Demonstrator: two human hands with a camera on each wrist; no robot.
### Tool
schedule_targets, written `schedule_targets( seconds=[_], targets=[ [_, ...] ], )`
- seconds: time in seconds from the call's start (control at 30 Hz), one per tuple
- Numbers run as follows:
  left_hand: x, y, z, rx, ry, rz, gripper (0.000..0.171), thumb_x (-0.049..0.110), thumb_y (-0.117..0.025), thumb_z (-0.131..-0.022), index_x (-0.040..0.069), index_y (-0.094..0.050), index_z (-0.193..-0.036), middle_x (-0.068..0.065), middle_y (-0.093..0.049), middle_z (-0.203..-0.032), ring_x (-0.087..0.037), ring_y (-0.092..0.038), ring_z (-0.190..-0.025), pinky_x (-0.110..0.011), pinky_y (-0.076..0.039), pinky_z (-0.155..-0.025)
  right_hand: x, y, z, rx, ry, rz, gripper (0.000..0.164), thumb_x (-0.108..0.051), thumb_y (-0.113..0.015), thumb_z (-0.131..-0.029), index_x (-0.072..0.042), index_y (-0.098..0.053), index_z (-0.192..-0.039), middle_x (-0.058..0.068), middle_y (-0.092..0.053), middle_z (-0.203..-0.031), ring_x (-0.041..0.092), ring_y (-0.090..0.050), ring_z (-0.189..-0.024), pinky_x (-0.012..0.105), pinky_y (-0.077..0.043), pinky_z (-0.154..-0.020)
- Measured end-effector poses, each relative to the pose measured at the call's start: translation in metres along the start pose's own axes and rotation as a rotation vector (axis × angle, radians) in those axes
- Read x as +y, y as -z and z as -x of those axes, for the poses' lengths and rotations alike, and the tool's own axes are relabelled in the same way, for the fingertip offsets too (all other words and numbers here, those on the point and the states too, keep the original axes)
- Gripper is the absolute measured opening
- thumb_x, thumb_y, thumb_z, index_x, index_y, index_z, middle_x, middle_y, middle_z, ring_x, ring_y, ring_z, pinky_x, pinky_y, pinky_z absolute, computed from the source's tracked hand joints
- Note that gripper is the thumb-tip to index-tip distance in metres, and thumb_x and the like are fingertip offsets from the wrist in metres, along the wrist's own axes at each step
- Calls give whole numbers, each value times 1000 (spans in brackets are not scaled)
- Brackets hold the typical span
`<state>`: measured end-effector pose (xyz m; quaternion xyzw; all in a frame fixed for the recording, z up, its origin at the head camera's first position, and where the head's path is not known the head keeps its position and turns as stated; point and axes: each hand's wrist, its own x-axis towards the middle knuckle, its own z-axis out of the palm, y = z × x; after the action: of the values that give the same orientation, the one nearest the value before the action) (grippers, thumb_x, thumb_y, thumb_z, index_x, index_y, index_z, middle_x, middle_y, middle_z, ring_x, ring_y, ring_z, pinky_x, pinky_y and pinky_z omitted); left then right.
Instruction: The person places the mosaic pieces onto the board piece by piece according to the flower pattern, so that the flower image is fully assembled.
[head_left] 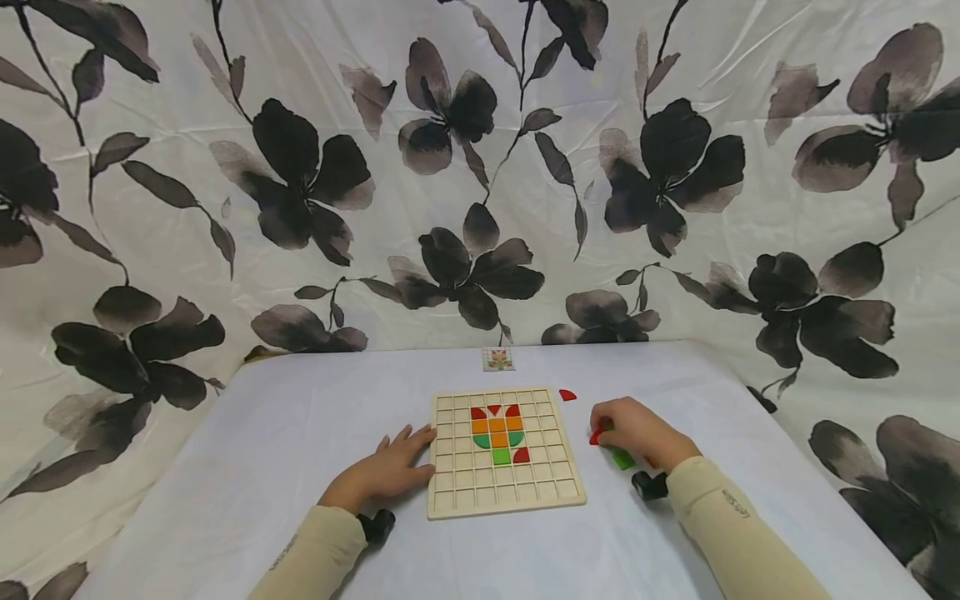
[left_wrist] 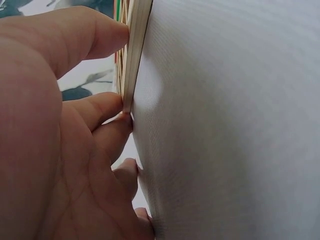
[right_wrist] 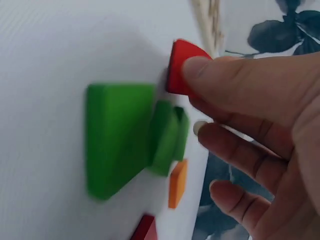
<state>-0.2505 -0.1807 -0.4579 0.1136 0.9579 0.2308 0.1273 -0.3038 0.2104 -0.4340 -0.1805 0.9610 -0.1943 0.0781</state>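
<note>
A wooden grid board point(head_left: 450, 479) lies on the table, with a figure of red, orange and green tiles in its middle. My left hand point(head_left: 382, 471) rests at the board's left edge, its fingers fairly straight; in the left wrist view, thumb and fingertips touch the rim. To the right of the board, my right hand point(head_left: 637, 425) pinches a red tile point(right_wrist: 182, 65) with a curved edge between thumb and fingers. Below that hand are a green tile point(right_wrist: 117, 135) with more green ones behind it, an orange tile point(right_wrist: 177, 185) and a dark red tile point(right_wrist: 145, 229).
Near the board's upper right corner lies a loose red quarter-round tile point(head_left: 567, 395). A small card point(head_left: 498, 359) with a flower-like tile pattern is at the far edge of the white-covered table point(head_left: 300, 433). Behind hangs a floral cloth point(head_left: 450, 192).
</note>
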Motion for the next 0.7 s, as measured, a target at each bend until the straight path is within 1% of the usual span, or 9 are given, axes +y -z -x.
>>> schedule_targets(
  seconds=[0.1,0.2,0.27,0.37,0.47,0.57,0.7],
  targets=[
    [0,0,-1,-1,1,-2,65,35,-59,-92,10,-38,-149,-8,-31,-159,-38,-15,-149,-63,-6,-119,-6,1,-3,-4,-8,-65,9,-14,-73,-86,-19,-69,-92,-8,-64,-84,13,-54,-82,30,-48,-77],
    [-1,-1,-1,0,2,0,66,35,-59,-92,10,-38,-149,-8,-32,-158,-39,-15,-149,-63,-6,-119,-17,2,-7,8,17,-95,16,-16,-71,-87,-18,-73,-103,-7,-67,-92,13,-54,-84,29,-48,-76],
    [-2,0,-1,2,1,3,65,34,-59,-92,9,-38,-149,-9,-32,-158,-39,-15,-149,-63,-6,-119,-27,1,-11,12,50,-119,19,-17,-70,-88,-17,-74,-107,-6,-68,-96,13,-54,-85,29,-47,-75],
    [-2,0,0,0,0,5,65,34,-59,-92,9,-39,-148,-9,-32,-158,-39,-15,-149,-63,-6,-119,-43,-3,-18,16,105,-159,13,-18,-69,-89,-19,-73,-101,-8,-68,-96,13,-54,-85,29,-46,-76],
    [-3,-1,0,-2,-1,3,65,35,-58,-92,10,-39,-149,-8,-32,-158,-38,-15,-149,-62,-6,-119,-60,-9,-25,14,153,-211,6,-17,-68,-89,-21,-68,-94,-8,-68,-89,12,-56,-84,31,-47,-79],
    [-3,-2,-1,-1,3,2,65,36,-58,-93,10,-38,-149,-8,-32,-158,-38,-15,-150,-62,-6,-119,-76,-16,-30,5,181,-259,6,-18,-69,-89,-20,-64,-92,-8,-66,-86,13,-57,-83,32,-48,-79],
    [-3,-3,-3,5,8,-4,65,36,-57,-93,11,-38,-149,-7,-32,-159,-36,-15,-150,-61,-6,-120,-94,-27,-38,-13,203,-324,5,-20,-71,-88,-20,-66,-90,-7,-65,-88,15,-56,-86,32,-48,-79]
  ],
)
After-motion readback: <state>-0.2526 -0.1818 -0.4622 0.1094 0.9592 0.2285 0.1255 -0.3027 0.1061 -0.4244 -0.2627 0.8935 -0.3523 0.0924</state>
